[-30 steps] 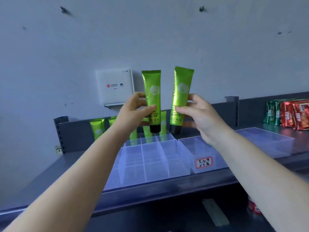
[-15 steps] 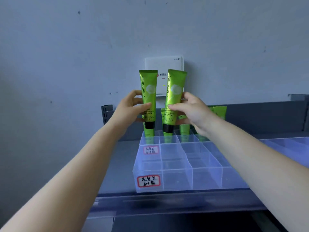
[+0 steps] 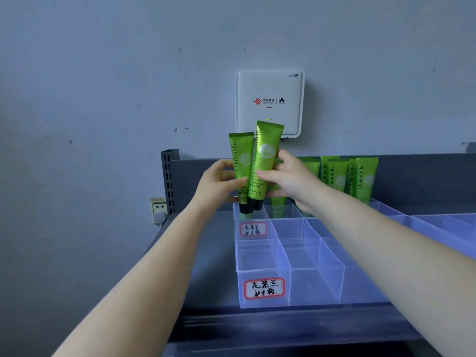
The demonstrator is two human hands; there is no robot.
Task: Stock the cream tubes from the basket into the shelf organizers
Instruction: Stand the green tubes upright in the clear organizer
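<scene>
My left hand (image 3: 219, 182) grips a green Chamomile cream tube (image 3: 241, 161), cap down. My right hand (image 3: 288, 179) grips a second green tube (image 3: 265, 155), which leans against the first one. Both black caps hang just above the back-left compartment of the clear shelf organizer (image 3: 262, 276). Several more green tubes (image 3: 340, 176) stand upright in the organizer's back row, to the right of my hands. The basket is out of view.
The organizer sits on a dark grey shelf (image 3: 296, 323) with a grey back panel (image 3: 425, 176). A white WiFi box (image 3: 269, 99) hangs on the wall above. A wall socket (image 3: 158, 208) lies left of the shelf post (image 3: 170, 181). Another clear organizer (image 3: 443, 228) stands to the right.
Both hands have carried the tubes down toward the organizer's back-left compartment and pressed them together. The view has swung left, so the shelf and WiFi box now sit further right.
</scene>
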